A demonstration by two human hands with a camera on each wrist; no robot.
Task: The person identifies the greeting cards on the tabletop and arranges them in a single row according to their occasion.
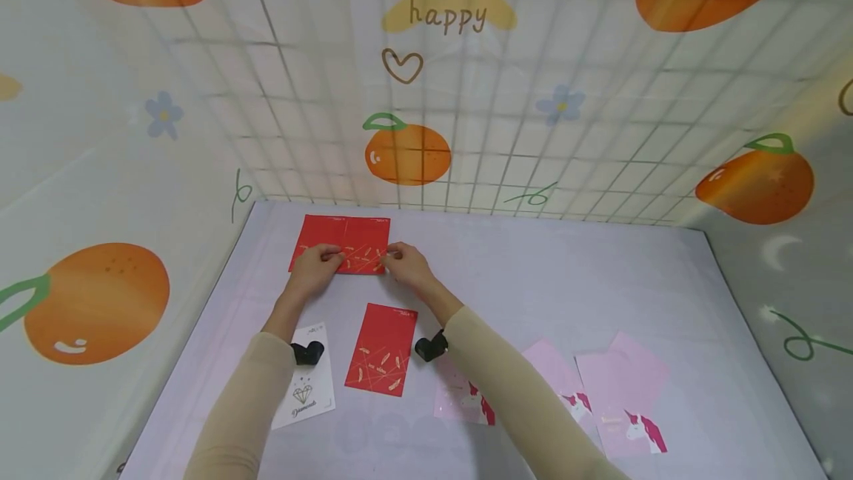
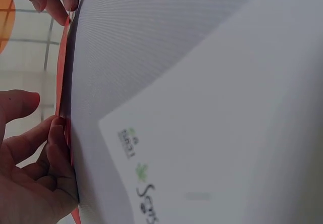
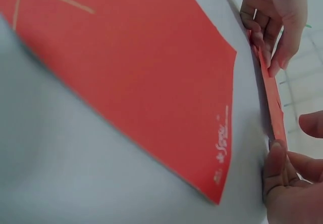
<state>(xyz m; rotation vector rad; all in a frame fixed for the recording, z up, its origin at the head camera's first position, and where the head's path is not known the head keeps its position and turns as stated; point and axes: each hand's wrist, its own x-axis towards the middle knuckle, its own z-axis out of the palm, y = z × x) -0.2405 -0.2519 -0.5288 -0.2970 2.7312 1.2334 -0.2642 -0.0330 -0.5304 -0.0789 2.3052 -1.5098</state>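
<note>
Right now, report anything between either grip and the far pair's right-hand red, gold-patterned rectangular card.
Nothing visible: the left grip and right grip both hold that red, gold-patterned rectangular card. The nearer red, gold-patterned card lies apart.

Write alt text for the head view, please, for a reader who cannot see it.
A person's left hand and right hand hold a red gold-printed card beside another red card. Nearer lie a third red card, a white Diamonds card and pink unicorn cards.
</note>
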